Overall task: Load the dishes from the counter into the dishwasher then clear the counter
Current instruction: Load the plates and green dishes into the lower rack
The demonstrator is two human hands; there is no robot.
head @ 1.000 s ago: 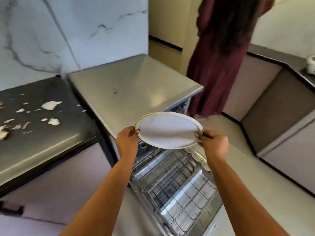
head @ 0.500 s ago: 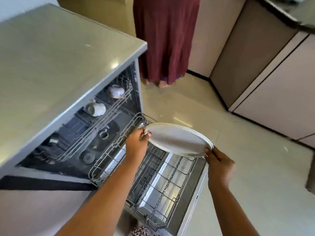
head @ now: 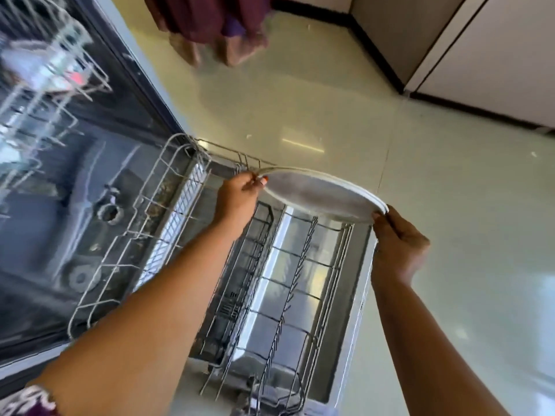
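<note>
The white plate [head: 318, 195] is lower now, just above the pulled-out lower rack [head: 295, 265]. The left hand [head: 237, 198] and right hand [head: 398, 246] keep a pinching grip on opposite rims, so slotting looks next.

Off-white plate [head: 318, 195], paler line round the rim. Pale grey wire on the lower rack [head: 126, 235], near-black on the tines [head: 288, 295]. Dark blue-grey dishwasher tub [head: 60, 187]. Glossy cream floor [head: 450, 205]. Maroon skirt [head: 198, 13] up top. Beige cabinet fronts [head: 495, 55] over a black plinth [head: 480, 112]. Maroon-and-white patterned sleeve [head: 27, 400], bottom left.
</note>
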